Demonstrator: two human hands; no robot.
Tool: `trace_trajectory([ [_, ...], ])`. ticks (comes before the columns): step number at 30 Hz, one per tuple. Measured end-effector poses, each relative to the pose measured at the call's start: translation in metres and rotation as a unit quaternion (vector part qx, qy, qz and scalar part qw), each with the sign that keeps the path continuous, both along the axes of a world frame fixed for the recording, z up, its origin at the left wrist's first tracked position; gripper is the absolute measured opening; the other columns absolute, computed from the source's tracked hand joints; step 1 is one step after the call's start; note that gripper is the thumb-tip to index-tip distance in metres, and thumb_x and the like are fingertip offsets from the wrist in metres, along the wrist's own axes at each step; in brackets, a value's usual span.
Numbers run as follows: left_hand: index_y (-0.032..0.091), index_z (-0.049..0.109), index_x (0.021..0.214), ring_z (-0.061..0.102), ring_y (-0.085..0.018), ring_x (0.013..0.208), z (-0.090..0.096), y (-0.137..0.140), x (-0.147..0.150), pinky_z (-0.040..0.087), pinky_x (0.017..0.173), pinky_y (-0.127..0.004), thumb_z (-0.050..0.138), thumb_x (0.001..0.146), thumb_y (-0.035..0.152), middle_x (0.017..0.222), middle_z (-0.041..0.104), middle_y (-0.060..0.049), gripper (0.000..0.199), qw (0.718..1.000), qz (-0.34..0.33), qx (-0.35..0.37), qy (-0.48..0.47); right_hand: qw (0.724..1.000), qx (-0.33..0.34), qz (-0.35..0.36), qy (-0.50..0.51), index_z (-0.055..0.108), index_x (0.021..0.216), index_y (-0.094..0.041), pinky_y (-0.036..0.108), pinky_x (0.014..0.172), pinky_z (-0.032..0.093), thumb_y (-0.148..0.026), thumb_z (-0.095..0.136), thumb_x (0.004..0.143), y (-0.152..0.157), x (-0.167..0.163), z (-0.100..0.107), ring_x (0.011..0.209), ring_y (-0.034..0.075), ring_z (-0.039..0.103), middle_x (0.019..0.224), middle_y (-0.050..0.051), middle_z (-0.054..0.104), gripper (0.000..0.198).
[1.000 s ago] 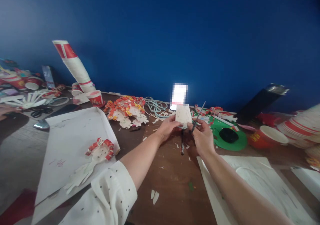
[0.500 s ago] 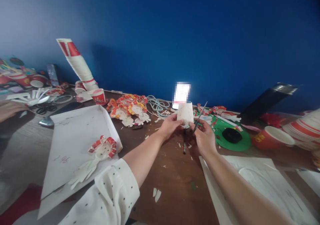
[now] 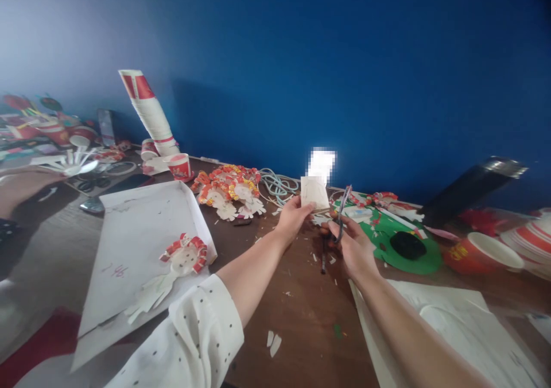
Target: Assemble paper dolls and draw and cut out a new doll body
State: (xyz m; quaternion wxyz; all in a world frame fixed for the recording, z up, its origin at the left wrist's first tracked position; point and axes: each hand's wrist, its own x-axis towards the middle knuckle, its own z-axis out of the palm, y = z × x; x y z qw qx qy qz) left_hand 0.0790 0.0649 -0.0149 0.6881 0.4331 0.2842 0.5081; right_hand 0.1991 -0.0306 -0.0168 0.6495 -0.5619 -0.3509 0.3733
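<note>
The right hand (image 3: 353,244) is pulling away from the card (image 3: 317,195), gripping scissors (image 3: 343,207); the left hand (image 3: 293,220) is pinching it, marked but seemingly uncut, near the surface (image 3: 301,330)'s far edge

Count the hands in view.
3: the left hand holding a piece of white card, the right hand holding scissors, and another person's blurred hand at far left. Others may be hidden.

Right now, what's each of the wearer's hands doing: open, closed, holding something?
Left hand: closed, holding a white paper piece.
Right hand: closed, holding scissors.
</note>
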Motion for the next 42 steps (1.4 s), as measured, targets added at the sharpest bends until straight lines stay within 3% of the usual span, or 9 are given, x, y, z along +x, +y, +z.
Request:
trace_trajectory([
  [13,0.013,0.067,0.098,0.057,-0.01,0.062,-0.005,0.006,0.0,0.044,0.057,-0.021,0.074,0.069,0.029,0.083,0.069,-0.006,0.033,1.0,0.009,0.008,0.007,0.999,-0.009,0.027,-0.018,0.066,0.108,-0.024,0.023,0.049,0.045,-0.043,0.08,0.067,-0.003,-0.004,-0.002,0.07,0.019,0.067,0.082,0.003,0.072,0.048],
  [42,0.013,0.063,0.089,0.053,-0.009,0.056,-0.002,0.003,-0.003,0.041,0.053,-0.02,0.07,0.069,0.026,0.069,0.063,-0.001,0.025,0.999,-0.015,0.004,0.031,0.998,-0.022,0.03,-0.056,0.066,0.109,-0.021,0.026,0.051,0.046,-0.05,0.081,0.061,-0.007,-0.009,0.007,0.073,0.022,0.067,0.082,0.005,0.072,0.058],
])
